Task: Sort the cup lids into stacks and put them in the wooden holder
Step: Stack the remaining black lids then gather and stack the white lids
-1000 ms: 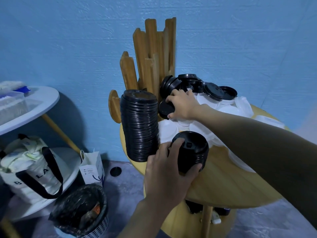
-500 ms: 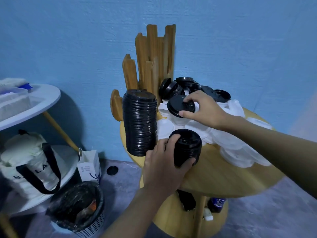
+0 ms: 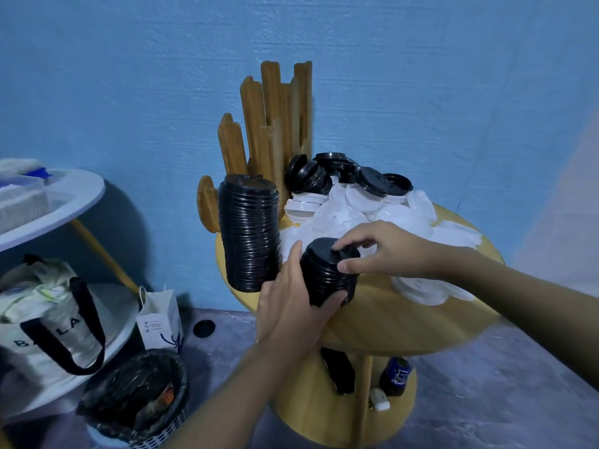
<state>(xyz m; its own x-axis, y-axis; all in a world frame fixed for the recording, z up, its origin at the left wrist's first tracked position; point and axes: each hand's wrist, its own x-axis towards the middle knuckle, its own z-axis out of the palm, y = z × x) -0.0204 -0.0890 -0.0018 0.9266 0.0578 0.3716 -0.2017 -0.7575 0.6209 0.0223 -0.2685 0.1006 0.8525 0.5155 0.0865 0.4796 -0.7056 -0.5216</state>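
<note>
Short lid stack [image 3: 327, 273] upright, tilted slightly left; both hands gripping.

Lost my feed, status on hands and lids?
Left hand grips short black stack; right hand pressing a lid on top. Tall black stack beside wooden holder. White lids unsorted.

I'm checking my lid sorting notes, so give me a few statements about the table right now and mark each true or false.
1. The left hand grips the short stack of black lids. True.
2. The right hand rests on the wooden holder. False: its fingers are at the short stack's top.
3. The tall stack of black lids is taller than the held one. True.
4. All loose lids are black. False: many white lids are piled there too.
</note>
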